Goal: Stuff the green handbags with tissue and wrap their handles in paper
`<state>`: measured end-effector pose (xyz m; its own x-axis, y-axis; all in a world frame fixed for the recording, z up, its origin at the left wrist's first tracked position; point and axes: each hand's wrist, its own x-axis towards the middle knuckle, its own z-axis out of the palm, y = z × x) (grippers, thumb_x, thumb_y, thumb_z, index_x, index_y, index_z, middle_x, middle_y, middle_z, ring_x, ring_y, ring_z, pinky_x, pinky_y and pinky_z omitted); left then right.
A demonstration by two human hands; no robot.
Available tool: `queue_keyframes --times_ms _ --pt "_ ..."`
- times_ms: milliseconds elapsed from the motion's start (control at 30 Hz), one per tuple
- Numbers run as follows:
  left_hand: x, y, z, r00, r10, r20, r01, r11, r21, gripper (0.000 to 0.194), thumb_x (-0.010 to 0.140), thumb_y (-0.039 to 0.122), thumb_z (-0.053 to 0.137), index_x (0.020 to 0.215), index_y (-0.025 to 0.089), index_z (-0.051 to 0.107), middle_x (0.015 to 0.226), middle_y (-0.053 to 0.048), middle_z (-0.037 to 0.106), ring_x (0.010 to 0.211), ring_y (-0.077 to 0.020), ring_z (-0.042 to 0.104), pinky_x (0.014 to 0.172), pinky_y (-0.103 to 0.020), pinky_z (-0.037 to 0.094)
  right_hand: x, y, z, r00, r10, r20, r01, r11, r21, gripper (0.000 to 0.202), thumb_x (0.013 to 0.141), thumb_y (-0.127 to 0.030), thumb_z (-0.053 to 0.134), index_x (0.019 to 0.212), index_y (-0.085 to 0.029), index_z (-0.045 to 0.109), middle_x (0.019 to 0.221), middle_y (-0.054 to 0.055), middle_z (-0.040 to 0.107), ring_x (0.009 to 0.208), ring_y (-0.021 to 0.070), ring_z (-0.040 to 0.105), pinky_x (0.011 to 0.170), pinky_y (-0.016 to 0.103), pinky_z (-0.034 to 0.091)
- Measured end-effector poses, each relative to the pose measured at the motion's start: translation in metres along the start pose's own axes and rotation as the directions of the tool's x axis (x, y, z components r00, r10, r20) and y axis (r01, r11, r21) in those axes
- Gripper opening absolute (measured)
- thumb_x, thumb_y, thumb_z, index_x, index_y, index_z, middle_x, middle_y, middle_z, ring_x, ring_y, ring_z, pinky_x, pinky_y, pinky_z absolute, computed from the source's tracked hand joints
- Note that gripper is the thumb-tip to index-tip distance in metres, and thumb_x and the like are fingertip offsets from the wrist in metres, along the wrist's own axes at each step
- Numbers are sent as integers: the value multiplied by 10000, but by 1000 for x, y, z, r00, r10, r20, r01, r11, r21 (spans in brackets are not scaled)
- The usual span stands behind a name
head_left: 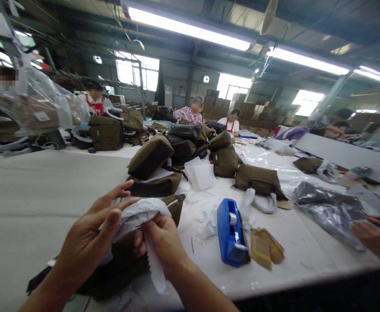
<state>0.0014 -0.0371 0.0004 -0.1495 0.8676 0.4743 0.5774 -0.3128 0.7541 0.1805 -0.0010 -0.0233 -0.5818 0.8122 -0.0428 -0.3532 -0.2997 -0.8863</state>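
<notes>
A dark olive bag (115, 271) lies in front of me on the white table, partly hidden under my hands. Its curved handle is wrapped in white tissue paper (146, 208). My right hand (162, 242) pinches the wrapping near the handle's right end, and a loose strip with a jagged edge (156, 268) hangs below its fingers. On the other side of the handle is my left hand (94, 229), with fingers stretched out and thumb apart, resting against the wrapping. A metal clip (181, 197) shows at the bag's far corner.
Right of my hands stand a blue tape dispenser (229, 232) and flattened brown card pieces (266, 247). Beyond lies a pile of olive bags (152, 156) with white paper (199, 173). A co-worker's hands (373, 236) touch a plastic-covered item (329, 210) at right.
</notes>
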Motion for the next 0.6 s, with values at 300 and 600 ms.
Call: queue_keyframes --times_ms 300,600 --pt "15 13 -17 857 -489 165 507 741 -440 940 829 846 737 1584 301 607 1379 -81 805 1228 -288 771 925 -302 674 -2 -28 8 978 47 204 -54 998 29 578 818 -716 869 871 -145 798 633 5 660 481 79 481 440 183 293" --pt "42 12 -27 831 -304 465 453 856 -250 594 858 753 772 1107 226 886 907 -65 864 780 -254 801 654 -270 634 5 -44 3 982 124 142 -85 963 -255 759 695 -888 831 740 -134 747 565 13 635 450 92 520 417 187 371"
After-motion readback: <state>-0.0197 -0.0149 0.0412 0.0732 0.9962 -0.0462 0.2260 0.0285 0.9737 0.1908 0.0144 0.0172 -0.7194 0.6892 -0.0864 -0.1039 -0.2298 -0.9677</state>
